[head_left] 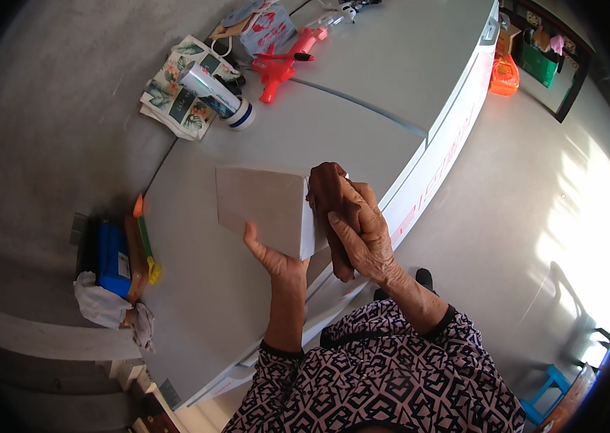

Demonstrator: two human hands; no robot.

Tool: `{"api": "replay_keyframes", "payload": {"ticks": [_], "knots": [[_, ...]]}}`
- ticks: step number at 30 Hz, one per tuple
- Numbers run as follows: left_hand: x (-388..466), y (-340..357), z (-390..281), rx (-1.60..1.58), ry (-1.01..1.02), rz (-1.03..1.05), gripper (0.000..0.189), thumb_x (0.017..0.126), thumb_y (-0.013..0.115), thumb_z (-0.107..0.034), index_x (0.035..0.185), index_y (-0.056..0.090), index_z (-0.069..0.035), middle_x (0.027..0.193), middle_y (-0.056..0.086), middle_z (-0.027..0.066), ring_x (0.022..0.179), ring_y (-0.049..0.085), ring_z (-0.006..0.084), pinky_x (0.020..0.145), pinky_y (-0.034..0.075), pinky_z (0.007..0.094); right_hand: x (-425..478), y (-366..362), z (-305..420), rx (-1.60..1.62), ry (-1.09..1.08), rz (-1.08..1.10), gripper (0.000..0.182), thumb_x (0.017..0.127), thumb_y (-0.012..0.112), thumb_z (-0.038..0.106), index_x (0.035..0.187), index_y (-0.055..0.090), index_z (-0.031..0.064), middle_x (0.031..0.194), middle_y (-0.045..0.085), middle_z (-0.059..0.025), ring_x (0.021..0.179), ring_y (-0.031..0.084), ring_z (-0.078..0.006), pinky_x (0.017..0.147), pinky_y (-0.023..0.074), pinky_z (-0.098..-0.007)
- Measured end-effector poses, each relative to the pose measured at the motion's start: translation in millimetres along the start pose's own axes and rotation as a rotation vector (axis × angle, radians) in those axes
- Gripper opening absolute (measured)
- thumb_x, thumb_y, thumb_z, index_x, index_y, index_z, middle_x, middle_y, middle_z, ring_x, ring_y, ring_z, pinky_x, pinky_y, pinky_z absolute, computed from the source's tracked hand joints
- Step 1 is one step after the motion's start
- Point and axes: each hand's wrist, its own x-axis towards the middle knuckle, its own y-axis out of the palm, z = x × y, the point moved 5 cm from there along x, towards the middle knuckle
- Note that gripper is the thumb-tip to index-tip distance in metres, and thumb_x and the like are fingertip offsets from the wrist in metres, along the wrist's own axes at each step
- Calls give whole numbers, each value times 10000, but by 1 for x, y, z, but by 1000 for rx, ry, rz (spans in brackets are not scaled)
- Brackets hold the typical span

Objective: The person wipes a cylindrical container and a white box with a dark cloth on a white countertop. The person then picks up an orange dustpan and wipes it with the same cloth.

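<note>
My left hand (pixel 278 262) holds a plain white cardboard box (pixel 261 208) from its near side, with the thumb up along one face and the other fingers hidden beneath or behind it. A bunched brown cloth (pixel 332 211) is gripped in my right hand (pixel 362 230), against or just beside the box's right side; whether it touches cannot be told. Both hands and the box are over the grey lid of a chest freezer (pixel 202 308), near its front edge.
At the lid's back stand a cylindrical container (pixel 210 91), a floral bag (pixel 172 100), a red toy gun (pixel 278 65) and a printed bag (pixel 261 35). A blue box (pixel 113 260) and a green-handled toy shovel (pixel 145 238) lie left. A blue stool (pixel 548 395) stands lower right.
</note>
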Motion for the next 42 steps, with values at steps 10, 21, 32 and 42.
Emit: {"api": "replay_keyframes", "payload": {"ticks": [10, 21, 32, 42], "knots": [[-8, 8, 0, 170, 20, -178, 731, 765, 661, -534, 1328, 510, -92, 1240, 567, 93, 1180, 546, 259, 972, 490, 462, -17, 11, 11, -240, -257, 139, 640, 756, 647, -25, 1380, 525, 55, 1188, 484, -211, 1046, 563, -365, 887, 509, -408], [-6, 1, -4, 228, -3, -123, 670, 827, 585, -582, 1293, 504, -107, 1175, 581, 56, 1087, 585, 248, 853, 529, 423, -42, 5, 21, -29, -218, 320, 531, 721, 702, -41, 1243, 608, -10, 1193, 534, -185, 1007, 591, -303, 809, 543, -387], [-1, 0, -4, 231, 55, -182, 606, 820, 602, -560, 1240, 536, -128, 1136, 584, 28, 1032, 587, 214, 797, 517, 401, -30, 9, -2, -114, -84, 152, 635, 786, 706, 31, 1388, 516, 98, 1141, 520, -166, 1028, 587, -336, 869, 520, -393], [-7, -7, -7, 247, -4, -202, 689, 773, 603, -637, 1187, 578, -87, 1104, 600, 57, 1003, 587, 236, 797, 505, 392, -54, 20, 7, -156, -306, 233, 637, 687, 739, -7, 1301, 613, 107, 1136, 536, -128, 938, 608, -285, 770, 557, -373]]}}
